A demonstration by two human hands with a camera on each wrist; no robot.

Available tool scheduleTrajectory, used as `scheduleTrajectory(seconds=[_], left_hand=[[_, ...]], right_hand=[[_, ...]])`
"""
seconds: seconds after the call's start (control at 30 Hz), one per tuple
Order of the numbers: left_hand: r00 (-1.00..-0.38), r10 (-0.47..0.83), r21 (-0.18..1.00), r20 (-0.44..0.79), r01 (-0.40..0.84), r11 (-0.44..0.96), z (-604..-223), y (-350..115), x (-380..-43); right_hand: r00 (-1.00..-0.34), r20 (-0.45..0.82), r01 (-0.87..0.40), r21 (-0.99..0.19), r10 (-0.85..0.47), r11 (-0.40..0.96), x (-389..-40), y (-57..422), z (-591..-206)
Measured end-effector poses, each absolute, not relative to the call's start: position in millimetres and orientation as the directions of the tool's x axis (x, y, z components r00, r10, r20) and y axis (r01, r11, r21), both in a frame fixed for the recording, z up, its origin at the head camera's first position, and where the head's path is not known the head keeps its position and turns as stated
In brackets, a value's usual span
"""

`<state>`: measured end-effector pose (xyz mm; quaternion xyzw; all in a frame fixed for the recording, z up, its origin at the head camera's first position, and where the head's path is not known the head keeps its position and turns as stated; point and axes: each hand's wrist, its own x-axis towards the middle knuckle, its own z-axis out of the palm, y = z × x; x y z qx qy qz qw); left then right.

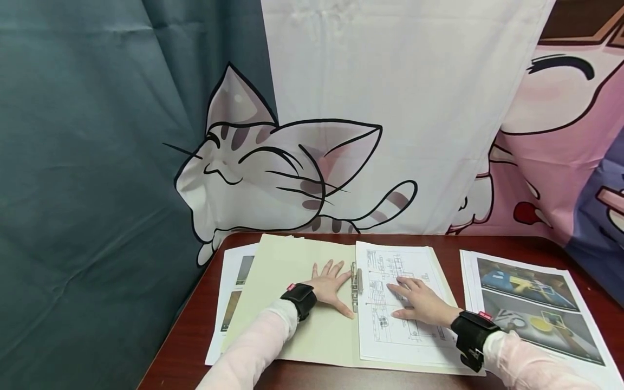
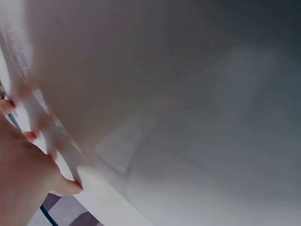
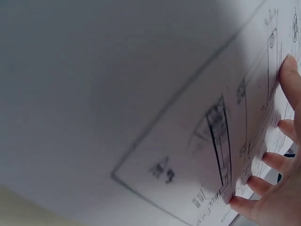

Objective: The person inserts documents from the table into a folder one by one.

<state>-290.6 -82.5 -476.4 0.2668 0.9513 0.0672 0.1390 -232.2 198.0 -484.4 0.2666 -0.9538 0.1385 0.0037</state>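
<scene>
A cream file folder (image 1: pixel 297 336) lies spread on the dark red table, with a metal clip (image 1: pixel 355 287) along its fold. On the folder's right half sits a stack of white sheets, its top page a technical drawing (image 1: pixel 377 346). My left hand (image 1: pixel 327 285) rests with spread fingers on the bare left cover, its fingertips close to the clip. Flat on the drawing lies my right hand (image 1: pixel 424 303), fingers extended. In the right wrist view, the fingertips (image 3: pixel 237 201) touch the printed page. The left wrist view shows the left hand (image 2: pixel 28 174) against a pale, blurred surface.
Printed sheets with two photos (image 1: pixel 536 319) lie right of the folder. More photo sheets (image 1: pixel 229 292) stick out from under the folder's left side. A curtain with a cartoon cat (image 1: pixel 273 179) hangs behind the table (image 1: pixel 180 336).
</scene>
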Motion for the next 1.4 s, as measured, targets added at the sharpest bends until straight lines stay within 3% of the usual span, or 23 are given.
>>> scheduleTrajectory(seconds=[0.23,0.43,0.63,0.83,1.1,1.4], left_hand=[[-0.834,0.510,0.157,-0.211,0.486,0.860,-450.7,-99.4,-307.5],[-0.886,0.410,0.107,-0.214,0.396,0.912,-408.5,-130.8,-331.2],[-0.953,0.300,0.061,-0.046,0.297,0.953,-366.9,-176.0,-348.1],[-0.977,0.179,0.063,0.114,0.186,0.980,-342.4,-231.7,-348.4],[-0.992,0.091,0.111,0.087,0.101,0.989,-357.2,-281.0,-334.0],[-0.998,0.067,0.133,-0.006,0.065,0.989,-401.4,-291.7,-316.9]], right_hand=[[-0.865,0.063,-0.493,-0.286,-0.497,0.822,-232.8,197.6,-483.1],[-0.870,0.051,-0.482,-0.298,-0.490,0.824,-232.5,200.8,-481.5],[-0.875,0.045,-0.472,-0.304,-0.483,0.827,-232.6,201.9,-483.2],[-0.872,0.034,-0.473,-0.318,-0.489,0.822,-231.8,200.6,-484.3],[-0.874,0.043,-0.473,-0.311,-0.485,0.825,-229.7,202.2,-481.8],[-0.875,0.040,-0.470,-0.313,-0.483,0.825,-229.2,203.0,-484.0]])
